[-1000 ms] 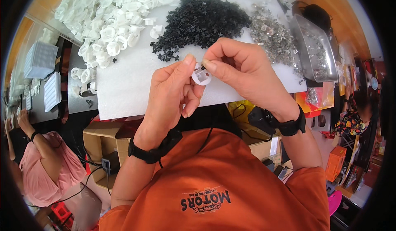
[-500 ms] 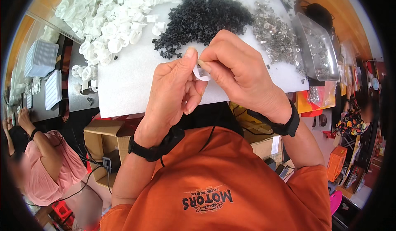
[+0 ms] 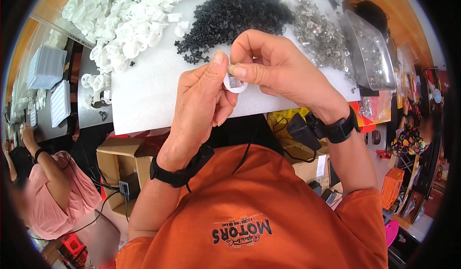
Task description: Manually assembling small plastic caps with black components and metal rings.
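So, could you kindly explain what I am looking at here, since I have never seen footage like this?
This is one view from a wide fisheye camera worn on a person's head, looking down, so edges bend. The left hand and right hand together pinch a small white round plastic part above a white sheet. On the sheet lie a pile of white plastic parts, a pile of small black pieces and a heap of small metal pieces, beside a clear tray. Another person in pink sits at lower left.

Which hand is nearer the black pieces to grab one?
Probably the right hand: it sits just below the black pile, while the left hand is lower. Both pinch the white round part.
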A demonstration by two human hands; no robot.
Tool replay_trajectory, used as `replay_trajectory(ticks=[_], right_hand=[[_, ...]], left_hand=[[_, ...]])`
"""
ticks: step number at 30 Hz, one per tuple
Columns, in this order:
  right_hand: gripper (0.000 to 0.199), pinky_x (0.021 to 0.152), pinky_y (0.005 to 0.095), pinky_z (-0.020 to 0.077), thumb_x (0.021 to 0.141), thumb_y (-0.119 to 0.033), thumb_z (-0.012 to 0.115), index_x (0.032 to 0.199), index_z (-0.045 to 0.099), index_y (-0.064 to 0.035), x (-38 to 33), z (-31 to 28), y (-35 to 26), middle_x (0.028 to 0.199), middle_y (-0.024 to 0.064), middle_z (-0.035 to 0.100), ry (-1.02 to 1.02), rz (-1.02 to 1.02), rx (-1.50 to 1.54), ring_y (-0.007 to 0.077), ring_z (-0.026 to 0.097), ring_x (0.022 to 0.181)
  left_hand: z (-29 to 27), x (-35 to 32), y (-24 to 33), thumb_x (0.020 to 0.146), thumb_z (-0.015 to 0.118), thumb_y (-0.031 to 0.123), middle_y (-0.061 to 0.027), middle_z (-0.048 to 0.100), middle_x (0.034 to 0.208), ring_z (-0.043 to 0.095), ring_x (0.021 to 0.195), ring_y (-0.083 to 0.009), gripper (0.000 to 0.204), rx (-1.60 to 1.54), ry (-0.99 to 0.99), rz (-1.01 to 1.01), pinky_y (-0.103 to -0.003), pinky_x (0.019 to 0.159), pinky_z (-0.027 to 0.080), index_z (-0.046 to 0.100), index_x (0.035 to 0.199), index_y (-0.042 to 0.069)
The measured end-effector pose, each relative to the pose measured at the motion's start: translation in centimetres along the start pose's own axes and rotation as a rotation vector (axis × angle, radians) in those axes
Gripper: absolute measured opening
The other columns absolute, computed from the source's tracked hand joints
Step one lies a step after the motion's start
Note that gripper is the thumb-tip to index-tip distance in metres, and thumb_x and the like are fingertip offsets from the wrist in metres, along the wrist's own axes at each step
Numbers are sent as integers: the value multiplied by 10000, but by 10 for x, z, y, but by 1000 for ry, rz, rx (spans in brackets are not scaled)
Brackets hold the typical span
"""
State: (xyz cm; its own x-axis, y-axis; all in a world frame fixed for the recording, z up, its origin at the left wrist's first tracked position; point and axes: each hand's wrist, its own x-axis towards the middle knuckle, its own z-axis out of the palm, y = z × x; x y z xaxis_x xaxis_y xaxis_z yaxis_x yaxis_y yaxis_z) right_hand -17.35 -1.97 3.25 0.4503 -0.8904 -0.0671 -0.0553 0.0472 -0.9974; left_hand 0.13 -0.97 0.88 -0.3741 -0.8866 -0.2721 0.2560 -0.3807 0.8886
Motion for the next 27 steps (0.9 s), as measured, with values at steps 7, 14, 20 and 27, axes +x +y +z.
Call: replay_trajectory(ticks=[7,14,20,27], right_hand=[[128,432,175,271,872,-180,630,848,557,-78,-1,2,2,699,-65,473,-10,119,126,9,341,538],[139,427,187,293,868,-181,618,859,549,-61,-3,5,1,684,-46,465,13,113,33,30,370,518],[233,438,209,328,878,-238,633,837,551,-24,-19,-2,-4,656,-29,482,146,77,-80,38,411,512],[230,551,194,353,926,-204,580,794,563,-17,-28,7,11,710,-30,541,157,78,-136,22,436,650]], left_hand=[[2,-1,-3,990,398,401,-32,503,543,332,338,-47,484,66,10,36,-191,305,204,588,757,22],[2,-2,0,972,431,431,-33,492,544,379,358,-54,518,109,28,48,-202,319,246,584,720,5],[2,-1,-5,985,430,372,-62,557,600,459,393,-71,445,80,-21,26,-196,345,327,594,829,-11],[3,-6,-4,990,421,245,-86,618,785,568,538,-99,349,176,-129,75,-212,482,457,598,1020,-54]])
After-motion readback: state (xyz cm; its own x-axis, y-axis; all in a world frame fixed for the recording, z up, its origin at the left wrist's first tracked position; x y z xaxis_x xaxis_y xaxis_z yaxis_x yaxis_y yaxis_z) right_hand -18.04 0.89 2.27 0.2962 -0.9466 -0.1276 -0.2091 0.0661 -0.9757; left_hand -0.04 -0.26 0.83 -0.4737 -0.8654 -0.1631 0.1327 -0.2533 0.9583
